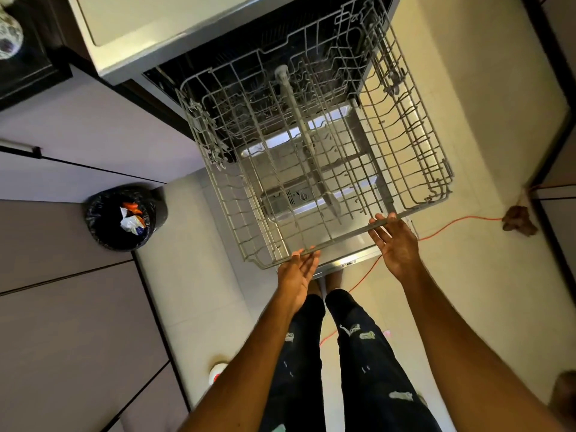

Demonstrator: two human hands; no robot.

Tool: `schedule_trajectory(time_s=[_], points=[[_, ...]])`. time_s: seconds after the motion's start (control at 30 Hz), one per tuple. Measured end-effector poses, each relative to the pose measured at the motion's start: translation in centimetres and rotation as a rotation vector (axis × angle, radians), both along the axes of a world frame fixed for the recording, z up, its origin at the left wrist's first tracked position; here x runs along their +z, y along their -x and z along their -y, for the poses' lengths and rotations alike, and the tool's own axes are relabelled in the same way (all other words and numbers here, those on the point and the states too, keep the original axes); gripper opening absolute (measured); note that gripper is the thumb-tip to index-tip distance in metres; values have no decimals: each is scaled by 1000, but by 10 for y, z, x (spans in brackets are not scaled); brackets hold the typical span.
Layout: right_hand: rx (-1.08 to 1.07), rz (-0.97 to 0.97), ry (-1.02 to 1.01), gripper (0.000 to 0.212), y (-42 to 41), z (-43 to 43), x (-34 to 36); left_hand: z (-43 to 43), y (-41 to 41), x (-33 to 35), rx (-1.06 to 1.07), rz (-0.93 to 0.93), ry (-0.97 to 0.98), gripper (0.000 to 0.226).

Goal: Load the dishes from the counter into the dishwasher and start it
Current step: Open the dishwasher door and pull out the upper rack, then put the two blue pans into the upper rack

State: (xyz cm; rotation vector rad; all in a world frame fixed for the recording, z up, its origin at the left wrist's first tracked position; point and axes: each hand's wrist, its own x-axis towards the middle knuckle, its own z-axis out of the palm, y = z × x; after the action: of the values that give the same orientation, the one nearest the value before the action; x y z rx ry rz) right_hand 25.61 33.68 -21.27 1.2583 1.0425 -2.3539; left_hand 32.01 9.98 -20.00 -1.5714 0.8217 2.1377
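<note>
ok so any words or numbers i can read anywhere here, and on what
No text here can be read.
door panel: marks too small to read
dispenser: markings blurred
wrappers in bin: print blurred

— Where is the camera?
— Up on the person's head. It is the only one.
— Which way does it look?
— Forward and almost straight down. The wire rack (343, 237) fills the middle, with the floor (467, 275) far below it.
— Is it close?
— Pretty close. Both arms come in from the bottom edge, so the left hand (297, 272) and right hand (395, 241) look near.
— Does it see a lot?
— Yes, it sees wide. Even the bin (99, 213) at the left fits in, and the edges look bent.
</note>
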Motion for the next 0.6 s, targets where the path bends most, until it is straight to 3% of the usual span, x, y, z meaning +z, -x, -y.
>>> schedule_trajectory(time_s=[0.13, 0.2, 0.23, 0.33, 0.6], points=[[85, 43, -127, 18, -3, 2, 13, -1, 4, 12, -252, 62, 94, 35], [146, 64, -155, 59, -10, 1, 24, -2, 4, 25, -420, 75, 160, 31], [178, 48, -138, 65, -15, 2, 29, -2, 5, 36, -514, 68, 194, 26], [364, 110, -137, 10, -18, 16, 56, 1, 9, 67, -700, 33, 253, 12], [760, 180, -266, 23, -23, 84, 131, 46, 11, 157, -871, -73, 328, 17]])
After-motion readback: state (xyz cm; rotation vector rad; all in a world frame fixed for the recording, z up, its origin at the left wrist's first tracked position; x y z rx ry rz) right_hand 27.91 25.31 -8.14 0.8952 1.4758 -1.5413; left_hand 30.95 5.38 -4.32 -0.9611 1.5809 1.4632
